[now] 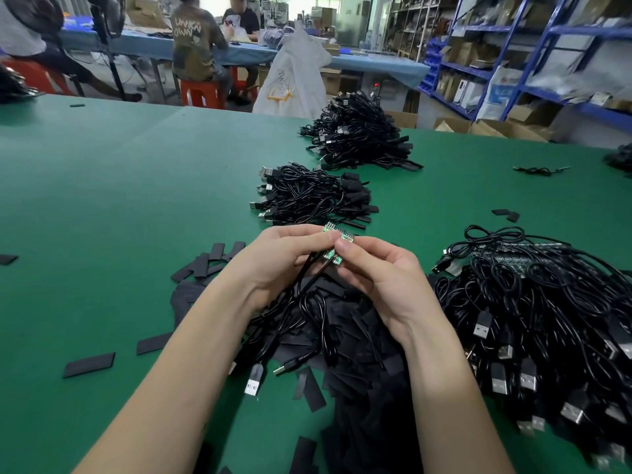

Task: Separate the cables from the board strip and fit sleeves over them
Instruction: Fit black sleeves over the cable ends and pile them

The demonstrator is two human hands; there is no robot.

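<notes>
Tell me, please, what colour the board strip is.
Green, with dark parts, the board strip in the head view.

On the table (pixel 102 200) I note my two hands (pixel 280 258) meeting at centre over a heap of sleeves (pixel 359 336); a cable pile (pixel 547 319) lies right of it, two cable piles (pixel 307 196) lie behind, and loose sleeves (pixel 89 364) lie left

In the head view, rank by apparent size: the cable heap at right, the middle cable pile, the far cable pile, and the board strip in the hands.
1. Cable heap at right, though nearness inflates it.
2-3. Far cable pile and middle cable pile: look alike, not ranked.
4. Board strip, smallest.
</notes>
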